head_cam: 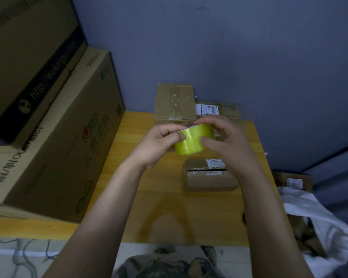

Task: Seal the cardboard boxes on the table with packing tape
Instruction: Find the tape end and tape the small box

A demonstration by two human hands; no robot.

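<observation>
A yellow-green roll of packing tape (191, 140) is held up above the wooden table (169, 207). My left hand (159, 141) grips its left side, thumb on the roll's face. My right hand (223, 137) curls round its right side, thumb against the tape. Below the roll, a small cardboard box (209, 180) lies on the table with a gap between its top flaps. A taller box (175, 103) with clear tape along its top stands at the table's far edge. Another labelled box (225, 111) sits behind my right hand, partly hidden.
Big printed cartons (54, 125) are stacked along the left side of the table. White cloth (313, 217) and another box (295, 181) lie off the right edge. A blue wall (229, 47) stands behind. My lap shows below the near edge.
</observation>
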